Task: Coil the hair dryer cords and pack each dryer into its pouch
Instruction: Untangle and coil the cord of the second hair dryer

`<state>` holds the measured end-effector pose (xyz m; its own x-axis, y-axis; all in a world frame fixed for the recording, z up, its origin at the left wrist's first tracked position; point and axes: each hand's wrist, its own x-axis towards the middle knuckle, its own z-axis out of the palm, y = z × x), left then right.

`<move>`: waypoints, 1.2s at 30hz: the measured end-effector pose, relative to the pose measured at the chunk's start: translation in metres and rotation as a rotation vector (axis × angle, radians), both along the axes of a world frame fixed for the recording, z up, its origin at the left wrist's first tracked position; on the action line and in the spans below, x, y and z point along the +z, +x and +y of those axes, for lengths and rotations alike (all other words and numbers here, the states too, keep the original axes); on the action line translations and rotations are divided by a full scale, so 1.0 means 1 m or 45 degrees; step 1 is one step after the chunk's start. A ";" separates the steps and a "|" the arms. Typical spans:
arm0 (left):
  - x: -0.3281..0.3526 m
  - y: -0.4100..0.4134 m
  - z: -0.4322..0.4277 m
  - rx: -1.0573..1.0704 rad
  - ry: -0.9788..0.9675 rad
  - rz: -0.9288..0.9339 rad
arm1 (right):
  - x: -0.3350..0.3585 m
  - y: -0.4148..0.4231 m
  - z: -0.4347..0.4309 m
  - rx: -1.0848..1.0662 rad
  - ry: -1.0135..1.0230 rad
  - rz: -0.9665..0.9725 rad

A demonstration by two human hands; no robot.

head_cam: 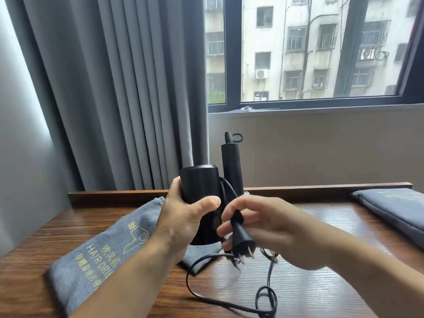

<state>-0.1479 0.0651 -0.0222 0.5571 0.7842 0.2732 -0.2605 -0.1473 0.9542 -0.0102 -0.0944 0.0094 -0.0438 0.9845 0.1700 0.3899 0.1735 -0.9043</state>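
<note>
My left hand [183,216] grips the barrel of a black hair dryer [199,182], held above the table with its handle [231,166] pointing up. My right hand [275,223] pinches the black plug [241,235] of its cord, prongs pointing down. The black cord [229,306] trails from the plug in loose loops over the wooden table [321,283]. A grey pouch [103,249] with yellow "HAIR DRIER" lettering lies flat under my left forearm. A second grey pouch [394,207] lies at the table's far right.
Grey curtains [114,88] hang behind the table on the left. A window [321,49] with a dark frame looks out on a building. A raised wooden lip [321,187] runs along the table's back edge.
</note>
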 end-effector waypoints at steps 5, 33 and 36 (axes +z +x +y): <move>-0.009 -0.001 -0.007 -0.067 0.083 0.003 | -0.008 -0.002 0.011 -0.472 0.330 -0.039; -0.054 0.010 -0.015 0.170 -0.211 0.162 | -0.079 -0.026 0.076 -0.763 0.132 0.930; -0.053 0.009 -0.008 -0.009 -0.196 0.221 | -0.078 -0.016 0.086 -0.890 0.181 0.990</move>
